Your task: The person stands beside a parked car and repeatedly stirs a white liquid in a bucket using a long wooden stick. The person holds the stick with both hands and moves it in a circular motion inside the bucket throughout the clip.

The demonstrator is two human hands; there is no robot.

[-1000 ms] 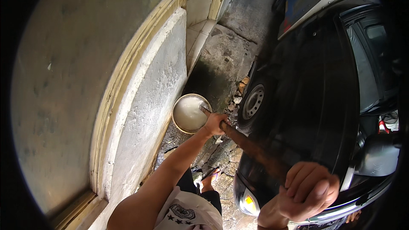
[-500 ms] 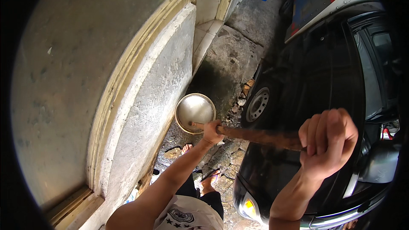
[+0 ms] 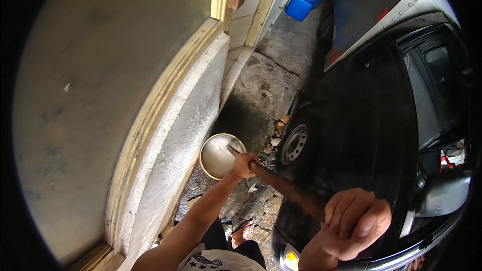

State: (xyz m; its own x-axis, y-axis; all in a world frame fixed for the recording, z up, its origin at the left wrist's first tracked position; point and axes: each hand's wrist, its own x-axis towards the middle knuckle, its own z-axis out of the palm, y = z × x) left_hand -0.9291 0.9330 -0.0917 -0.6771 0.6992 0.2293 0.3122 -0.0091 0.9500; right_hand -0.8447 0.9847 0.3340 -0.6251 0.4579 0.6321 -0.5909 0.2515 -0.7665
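A long brown wooden pole slants from the upper right hand down into a round, light-rimmed bucket. My left hand is wrapped round the pole close above the bucket. My right hand is closed on the thick upper end, nearer to my body and higher up. The pole's narrow lower end stands in whitish, shiny contents inside the bucket. How deep it reaches cannot be seen.
To the left runs a rough plastered wall under a window frame. A black vehicle stands close on the right. Loose stones lie by its wheel. Farther off is a blue plastic container. My sandaled foot is on uneven paving.
My right hand has come down and left in the view, and the pole slants more steeply across it. The whole view has shifted, with bucket and wall lower. Both hands keep their grip.
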